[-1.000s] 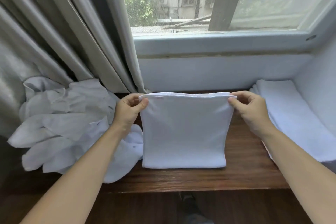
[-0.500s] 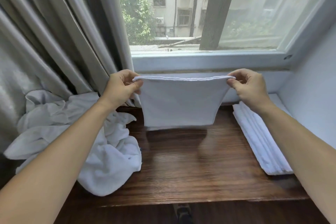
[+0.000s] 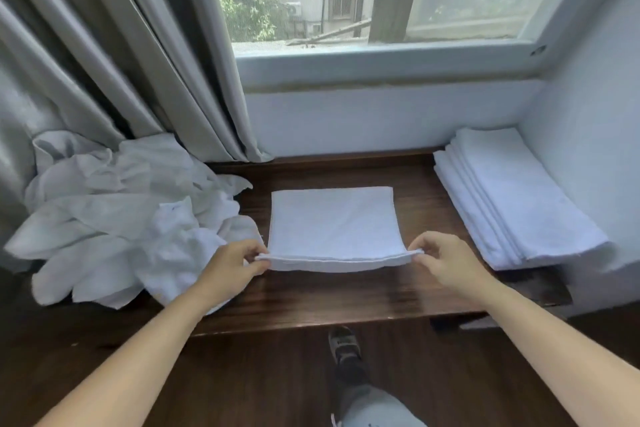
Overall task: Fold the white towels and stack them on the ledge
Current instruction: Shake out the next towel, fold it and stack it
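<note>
The half-folded towel lay flat mid-ledge, its far edge down and its near edge raised a little off the wood. The left hand pinched the near-left corner and the right hand the near-right corner, each grip clamped on the doubled hem. To fold well, it looked best to keep both corners level and taut, carry them to the far edge, match the hems, then press flat. No containers showed. The folded stack sat at the ledge's right end against the wall, and the unfolded pile lay left, by the curtain.
</note>
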The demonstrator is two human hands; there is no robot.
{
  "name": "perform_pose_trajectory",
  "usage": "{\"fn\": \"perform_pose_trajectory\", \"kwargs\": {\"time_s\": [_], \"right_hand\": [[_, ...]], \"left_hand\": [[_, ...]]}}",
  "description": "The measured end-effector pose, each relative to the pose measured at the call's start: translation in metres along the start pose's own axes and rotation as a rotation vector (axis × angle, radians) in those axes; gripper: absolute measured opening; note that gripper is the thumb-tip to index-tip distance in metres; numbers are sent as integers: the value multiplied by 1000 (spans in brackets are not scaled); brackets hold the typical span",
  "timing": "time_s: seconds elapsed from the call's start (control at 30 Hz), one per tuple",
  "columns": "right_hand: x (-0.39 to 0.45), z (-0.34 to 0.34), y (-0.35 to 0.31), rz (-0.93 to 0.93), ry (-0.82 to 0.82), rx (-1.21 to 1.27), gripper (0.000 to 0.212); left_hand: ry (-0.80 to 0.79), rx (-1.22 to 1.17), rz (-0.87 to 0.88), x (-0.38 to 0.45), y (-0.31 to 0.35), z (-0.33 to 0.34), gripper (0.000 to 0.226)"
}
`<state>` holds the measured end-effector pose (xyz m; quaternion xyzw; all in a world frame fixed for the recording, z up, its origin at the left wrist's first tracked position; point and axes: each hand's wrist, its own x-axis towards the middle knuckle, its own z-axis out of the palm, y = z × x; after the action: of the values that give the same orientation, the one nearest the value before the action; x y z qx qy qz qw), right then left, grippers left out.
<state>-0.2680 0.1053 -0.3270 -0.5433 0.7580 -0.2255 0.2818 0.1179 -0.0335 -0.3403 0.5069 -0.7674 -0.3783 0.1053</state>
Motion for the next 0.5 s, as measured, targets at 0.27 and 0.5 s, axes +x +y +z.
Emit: {"fn": "perform_pose_trajectory", "kwargs": {"time_s": [0.27,0.5], "right_hand": [[-38,39,23,123,-224,-34,18],[31,6,0,105,-56,131,8]], "left_hand": [[-209,27,-148,-34,-34,35,10],[-70,-138,-45,34,-11,-8,12]]}}
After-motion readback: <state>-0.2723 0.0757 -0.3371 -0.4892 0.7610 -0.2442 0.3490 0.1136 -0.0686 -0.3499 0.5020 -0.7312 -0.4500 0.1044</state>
